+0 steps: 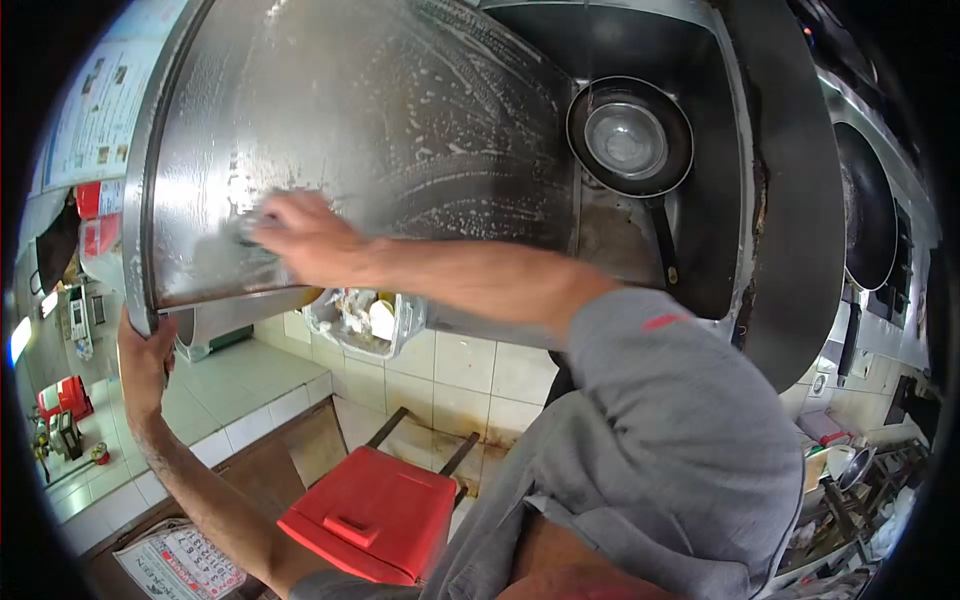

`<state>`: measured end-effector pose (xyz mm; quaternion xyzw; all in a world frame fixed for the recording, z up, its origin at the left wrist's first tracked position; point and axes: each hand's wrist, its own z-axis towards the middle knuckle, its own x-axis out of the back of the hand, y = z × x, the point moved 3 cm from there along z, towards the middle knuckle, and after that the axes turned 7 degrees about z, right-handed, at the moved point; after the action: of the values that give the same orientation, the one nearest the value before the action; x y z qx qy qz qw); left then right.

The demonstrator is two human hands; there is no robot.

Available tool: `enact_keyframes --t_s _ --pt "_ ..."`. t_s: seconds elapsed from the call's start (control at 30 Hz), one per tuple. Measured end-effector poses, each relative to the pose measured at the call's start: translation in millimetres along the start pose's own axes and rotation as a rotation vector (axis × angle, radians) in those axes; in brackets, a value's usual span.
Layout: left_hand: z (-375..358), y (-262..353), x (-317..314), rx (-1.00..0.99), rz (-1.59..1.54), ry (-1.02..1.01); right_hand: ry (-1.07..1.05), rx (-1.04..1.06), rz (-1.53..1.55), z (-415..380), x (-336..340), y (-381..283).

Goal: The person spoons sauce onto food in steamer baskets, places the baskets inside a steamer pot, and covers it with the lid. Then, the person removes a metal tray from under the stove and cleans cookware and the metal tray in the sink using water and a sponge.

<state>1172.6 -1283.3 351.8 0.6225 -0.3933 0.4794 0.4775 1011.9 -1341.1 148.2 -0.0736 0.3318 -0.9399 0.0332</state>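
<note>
A large stainless-steel panel [400, 130] with a raised rim, streaked with soap suds, fills the upper left and reaches over to the sink. Pressed against its wet face is my right hand [305, 235], fingers curled around a greyish scrubbing pad [248, 228] that is mostly covered and blurred. My left hand [147, 350] grips the panel's rim at its lower left corner. Inside the dark sink [710, 230], to the right, a black frying pan [655, 180] holds a small metal bowl [625, 140], with a thin stream of water above it.
Below the panel hangs a clear plastic container [362, 340] with suds and a yellow item. A red lidded bin [370, 510] stands near my body. A tiled counter [240, 385] is at left; another pan [868, 205] sits on the stove at right.
</note>
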Motion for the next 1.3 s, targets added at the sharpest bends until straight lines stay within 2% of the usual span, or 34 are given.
enact_keyframes --t_s 0.03,0.07,0.13,0.17,0.2,0.27,0.3,0.33,0.37,0.43,0.5,0.53,0.57,0.6,0.63,0.67,0.73,0.8,0.83,0.87,0.9,0.97,1.03,1.07,1.1,1.13,1.17,1.2,1.23,1.3 --pt "-2 3 0 -0.007 -0.022 -0.012 0.171 0.079 -0.091 20 -2 -5" --pt "-4 6 -1 0.012 -0.036 0.001 0.179 0.075 -0.095 19 3 1" --pt "-8 9 0 0.026 0.001 0.0 0.224 0.207 -0.006 3 16 16" --pt "-8 9 2 0.041 0.028 0.01 0.26 0.251 -0.015 -33 28 46" --pt "-9 9 -1 0.034 0.036 0.014 0.156 -0.078 0.235 -80 51 82" --pt "-11 4 -9 0.086 0.002 0.108 0.284 -0.312 -0.028 -178 113 146" --pt "-9 2 -10 0.087 0.013 0.107 0.392 -0.523 -0.247 -229 136 180" --pt "-9 -1 -12 0.109 -0.008 0.098 0.484 -0.649 -0.506 -285 138 230" --pt "-9 -2 -13 0.129 -0.034 0.085 0.547 -0.776 -0.611 -297 147 257" --pt "-7 -3 -13 0.132 -0.039 0.083 0.642 -1.137 -0.558 -258 175 294" --pt "-7 -5 -10 0.171 0.02 0.066 0.594 -1.197 -0.234 -185 182 308" --pt "-8 -5 -10 0.166 0.014 0.075 0.767 -1.059 -0.169 -131 163 292" --pt "-10 -5 -10 0.157 0.015 0.068 0.746 -0.856 -0.163 -74 154 247" --pt "-10 -3 -10 0.143 0.015 0.061 0.687 -0.614 -0.22 -34 127 226" --pt "-10 -1 -10 0.126 0.013 0.059 0.489 -0.394 -0.205 0 111 162" --pt "-11 1 -10 0.119 0.003 0.057 0.138 -0.488 -0.168 11 73 137" --pt "-21 7 -10 0.118 -0.016 0.056 0.24 -0.003 -0.272 -17 50 54" --pt "-27 -2 -11 0.138 -0.03 0.041 0.045 0.088 -0.058 -78 54 55" --pt "-29 -1 -16 0.152 -0.019 0.07 -0.02 -0.1 -0.049 -116 64 91" --pt "-29 -3 -18 0.159 -0.042 0.065 -0.039 -0.02 -0.301 -154 94 124" --pt "-29 -5 -20 0.17 -0.068 0.064 0.124 -0.254 0.014 -184 129 168" --pt "-29 -3 -23 0.177 -0.073 0.096 0.51 -0.899 -0.272 -246 152 258" --pt "-31 -2 -23 0.178 -0.075 0.124 0.643 -0.982 -0.47 -232 170 321" --pt "-31 -3 -22 0.182 -0.095 0.129 0.718 -0.981 -0.091 -218 144 365" --pt "-31 -4 -22 0.187 -0.115 0.13 0.499 -1.023 -0.058 -135 150 300" --pt "-32 1 -21 0.2 -0.092 0.112 0.5 -0.606 -0.263 -72 140 239" --pt "-32 4 -20 0.213 -0.103 0.1 0.274 -0.341 -0.211 -30 128 197" --pt "-34 4 -20 0.224 -0.085 0.106 0.273 -0.052 -0.123 -9 110 163" --pt "-35 3 -19 0.234 -0.066 0.115 0.278 -0.059 -0.123 -6 104 166" --pt "-35 1 -17 0.275 -0.047 0.103 0.318 0.114 -0.239 -6 96 170"
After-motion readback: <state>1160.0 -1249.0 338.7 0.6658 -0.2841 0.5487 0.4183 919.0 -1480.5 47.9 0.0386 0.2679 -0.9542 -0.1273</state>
